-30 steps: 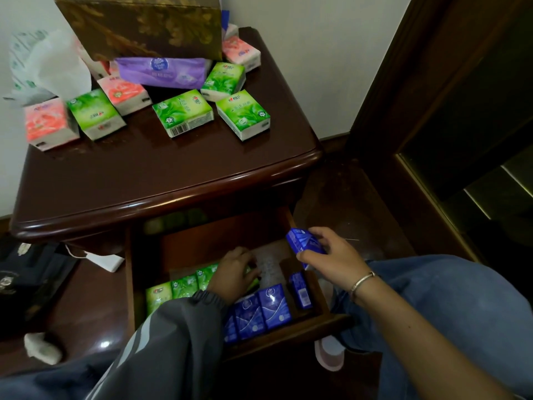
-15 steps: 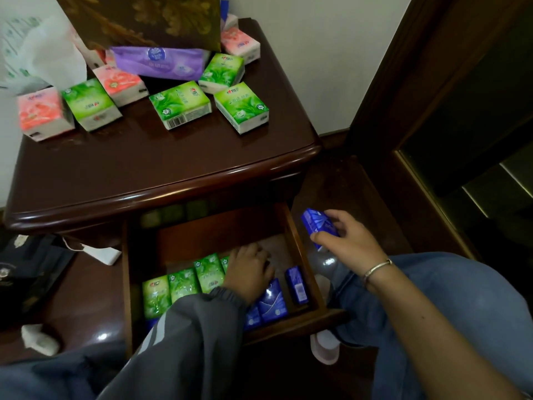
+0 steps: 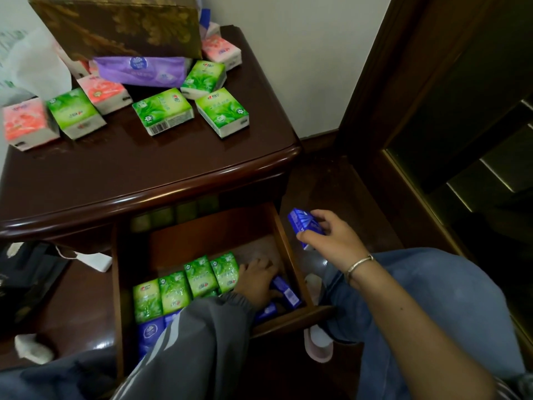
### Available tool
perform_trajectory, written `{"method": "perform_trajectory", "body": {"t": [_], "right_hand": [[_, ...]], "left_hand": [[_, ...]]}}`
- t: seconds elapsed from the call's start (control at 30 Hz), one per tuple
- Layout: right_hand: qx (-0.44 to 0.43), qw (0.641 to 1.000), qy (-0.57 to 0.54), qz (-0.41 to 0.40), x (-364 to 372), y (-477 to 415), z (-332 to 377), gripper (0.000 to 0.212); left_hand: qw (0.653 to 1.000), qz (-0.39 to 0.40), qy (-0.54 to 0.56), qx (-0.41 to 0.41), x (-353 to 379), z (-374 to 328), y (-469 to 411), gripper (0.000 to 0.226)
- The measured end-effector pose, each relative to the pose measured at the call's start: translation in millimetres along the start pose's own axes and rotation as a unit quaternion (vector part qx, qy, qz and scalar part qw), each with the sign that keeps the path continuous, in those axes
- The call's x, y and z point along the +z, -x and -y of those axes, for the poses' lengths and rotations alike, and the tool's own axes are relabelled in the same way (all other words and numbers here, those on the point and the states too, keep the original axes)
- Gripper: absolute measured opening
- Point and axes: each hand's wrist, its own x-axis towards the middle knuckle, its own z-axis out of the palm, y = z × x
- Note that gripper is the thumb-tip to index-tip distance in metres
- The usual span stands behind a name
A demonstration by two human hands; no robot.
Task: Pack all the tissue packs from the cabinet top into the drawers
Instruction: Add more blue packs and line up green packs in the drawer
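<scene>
Your right hand (image 3: 331,241) is gripping a blue tissue pack (image 3: 302,223) beside the lower-centre drawer (image 3: 207,229), while your left hand (image 3: 255,280) is resting inside, grip unclear.

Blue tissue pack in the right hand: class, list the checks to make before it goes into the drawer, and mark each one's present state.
1. Drawer open: ok.
2. Right hand grips the blue pack: ok.
3. Pack above the drawer: not ok, it is outside the right wall.
4. Bare floor left in the drawer: ok, at the back.
5. Left hand out of the way: not ok, it lies among the stored blue packs.
</scene>
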Motion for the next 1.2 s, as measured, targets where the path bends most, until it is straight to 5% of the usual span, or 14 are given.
{"method": "perform_trajectory", "body": {"t": [0.17, 0.4, 0.67, 0.87, 1.07, 1.2], "right_hand": [[-0.007, 1.0, 0.005, -0.004, 1, 0, -1, 0.062], [-0.004, 1.0, -0.002, 0.003, 4, -1, -1, 0.061], [-0.003, 1.0, 0.004, -0.001, 5, -8, -5, 0.063], [0.002, 1.0, 0.018, 0.005, 9, -10, -10, 0.062], [-0.003, 0.999, 0.045, 0.008, 8, -8, -10, 0.063], [-0.009, 0.997, 0.079, 0.014, 12, -4, -9, 0.066]], "left_hand": [[0.989, 0.04, 0.144, 0.01, -17, 14, -6, 0.044], [0.992, 0.113, 0.053, -0.014, -23, 10, -25, 0.05], [0.999, -0.016, 0.047, -0.007, 3, 5, -10, 0.047], [0.999, 0.025, -0.019, 0.033, 18, 3, 3, 0.052], [0.996, -0.06, 0.058, 0.019, 4, 5, 16, 0.046], [0.997, -0.035, -0.014, 0.063, 4, 17, 35, 0.041]]}}
